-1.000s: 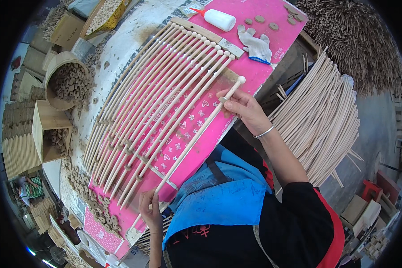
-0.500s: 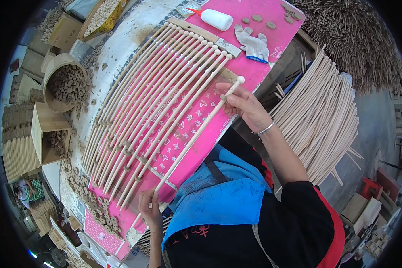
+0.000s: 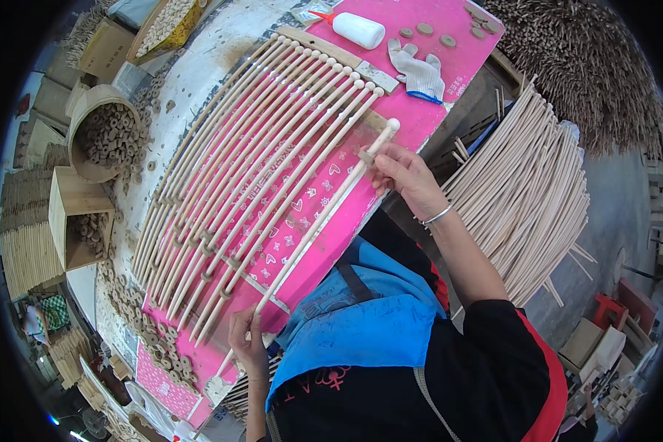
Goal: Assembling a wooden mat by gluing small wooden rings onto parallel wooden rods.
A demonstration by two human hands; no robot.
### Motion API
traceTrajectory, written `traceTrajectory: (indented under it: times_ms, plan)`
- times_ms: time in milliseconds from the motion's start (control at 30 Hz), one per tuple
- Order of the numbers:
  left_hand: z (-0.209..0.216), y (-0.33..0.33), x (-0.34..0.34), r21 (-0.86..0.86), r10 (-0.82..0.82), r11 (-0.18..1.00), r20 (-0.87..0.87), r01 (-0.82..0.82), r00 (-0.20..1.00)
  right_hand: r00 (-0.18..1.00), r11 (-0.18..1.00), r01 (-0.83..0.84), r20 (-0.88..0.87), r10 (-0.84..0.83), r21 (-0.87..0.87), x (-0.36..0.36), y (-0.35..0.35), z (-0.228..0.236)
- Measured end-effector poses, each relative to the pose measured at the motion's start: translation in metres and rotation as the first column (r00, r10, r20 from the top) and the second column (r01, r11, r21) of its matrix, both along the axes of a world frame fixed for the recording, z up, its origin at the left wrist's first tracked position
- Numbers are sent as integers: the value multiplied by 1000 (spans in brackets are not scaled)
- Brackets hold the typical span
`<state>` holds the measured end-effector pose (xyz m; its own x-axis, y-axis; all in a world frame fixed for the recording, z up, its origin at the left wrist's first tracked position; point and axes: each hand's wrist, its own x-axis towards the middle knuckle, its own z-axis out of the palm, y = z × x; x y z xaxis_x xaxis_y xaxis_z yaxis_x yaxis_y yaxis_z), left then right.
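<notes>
A long wooden stick (image 3: 324,218) slants across the pink sheet in front of me, a round ball knob (image 3: 393,124) at its upper right end. My left hand (image 3: 248,345) is closed around the stick near its lower end. Up by the knob, my right hand (image 3: 407,179) pinches a small wooden ring (image 3: 366,157) that sits around the stick; the fingertips are partly hidden. Beyond it lies a row of several similar ball-ended sticks (image 3: 261,169), side by side, with rings around their lower parts. Their knobs lie along a wooden board (image 3: 313,43).
A white glue bottle (image 3: 359,31) with a red tip, a white glove (image 3: 418,74) and flat wooden discs (image 3: 448,41) lie at the far side. Loose rings (image 3: 151,331) scatter along the left, near a round tub (image 3: 77,140). A big bundle of sticks (image 3: 527,191) rests at right.
The knob end of the stick has shifted slightly up and left. My right fingers, earlier reaching behind the stick, now sit at its right side by the ring. My left hand stays in place.
</notes>
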<state>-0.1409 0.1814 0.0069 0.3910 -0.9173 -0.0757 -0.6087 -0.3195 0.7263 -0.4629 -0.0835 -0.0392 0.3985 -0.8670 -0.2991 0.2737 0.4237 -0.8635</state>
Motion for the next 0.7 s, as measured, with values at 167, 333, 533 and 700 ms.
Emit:
traceTrajectory:
  times_ms: [167, 333, 533, 700]
  plan:
    - [-4, -3, -3, 9, 16, 1000, -30, -16, 999, 999, 1000, 14, -29, -14, -5, 1, -1, 6]
    - [-7, -8, -4, -20, 10, 1000, -15, -10, 1000, 998, 999, 50, -44, -50, 17, 6, -2, 7]
    - [-12, -13, -7, -47, 21, 999, 11, -20, 1000, 978, 998, 8, -206, -20, -56, 8, -7, 5]
    - [-25, -33, -19, -121, -1, 992, 129, 17, 992, 838, 929, 189, -441, -321, -318, 4, -12, -1]
